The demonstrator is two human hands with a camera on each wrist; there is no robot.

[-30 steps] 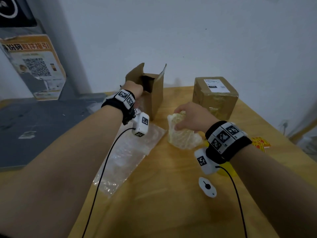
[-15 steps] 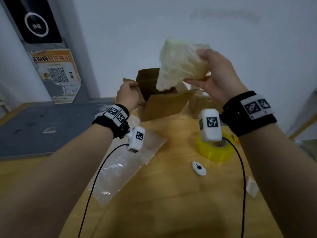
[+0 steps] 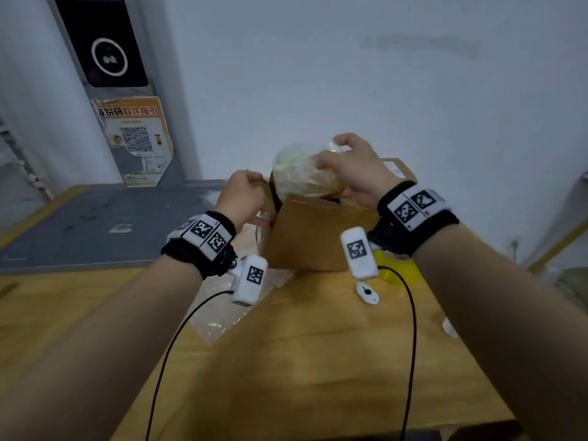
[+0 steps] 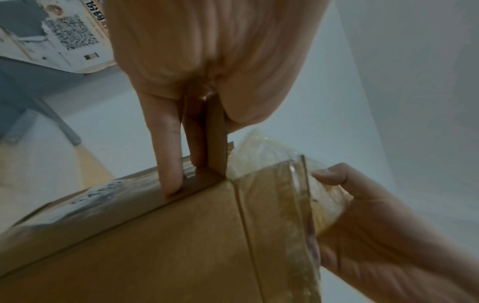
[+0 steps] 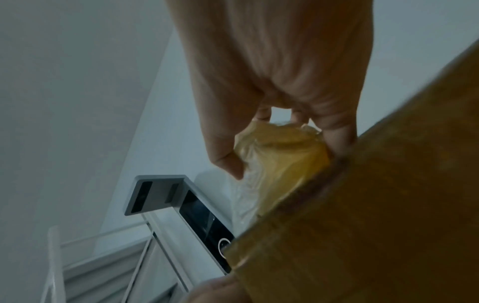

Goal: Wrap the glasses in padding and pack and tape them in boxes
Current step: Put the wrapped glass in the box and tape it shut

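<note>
my right hand (image 3: 351,168) grips the wrapped glass (image 3: 299,173) at the mouth of the open box (image 3: 305,237); my left hand (image 3: 243,198) pinches a side flap (image 4: 216,131). risk: crinkly, slippery padding snags the stiff cardboard rim, or the flap folds inward. tape roll (image 3: 396,270) beside the box.

From my end it's mostly browns: the open box (image 3: 305,237) is plain brown cardboard, sitting on a honey-yellow wood table (image 3: 318,361). The wrapped glass (image 3: 302,173) looks pale, yellowish, see-through. Tape roll (image 3: 397,270) is bright yellow. Both wristbands (image 3: 199,246) are black with white tags carrying black square codes. Wall (image 3: 350,74) is flat white, and the poster (image 3: 136,138) is cream with orange.
</note>
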